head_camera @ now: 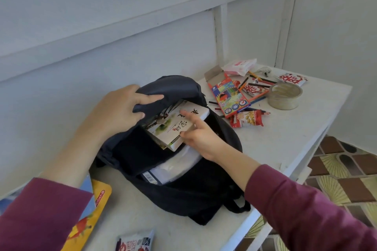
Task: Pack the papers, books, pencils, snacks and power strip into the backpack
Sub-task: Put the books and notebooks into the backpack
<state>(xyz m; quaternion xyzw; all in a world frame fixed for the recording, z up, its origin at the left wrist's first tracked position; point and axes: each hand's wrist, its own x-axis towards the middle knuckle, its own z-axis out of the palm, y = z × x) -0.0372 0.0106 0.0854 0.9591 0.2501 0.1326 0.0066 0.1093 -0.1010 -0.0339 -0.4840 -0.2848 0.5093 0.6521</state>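
Right at our near edge, a white-and-black printed snack packet (134, 240) lies on the white painted table (285, 138), and to its left a flat yellow-orange packet (100, 199) pokes out from under our maroon left sleeve (40, 210). Just past them the dark navy fabric backpack (183, 195) lies with its mouth unzipped, a stack of white papers (175, 169) inside. Our left hand (118, 112) pinches the backpack's upper flap between thumb and fingers, holding it up. Our right hand (202, 136) rests on the cream-covered book with black characters (173, 126), index finger straight along the cover and thumb at its edge, the book half in the opening above the papers. Further right on the table we see a red peanut snack packet (247, 118), an orange cardboard box of coloured pencils (230, 98) with its flap up, loose pencils (263, 81) around it, a roll of clear tape (284, 96), and at the far corner a red-and-white snack packet (293, 79).
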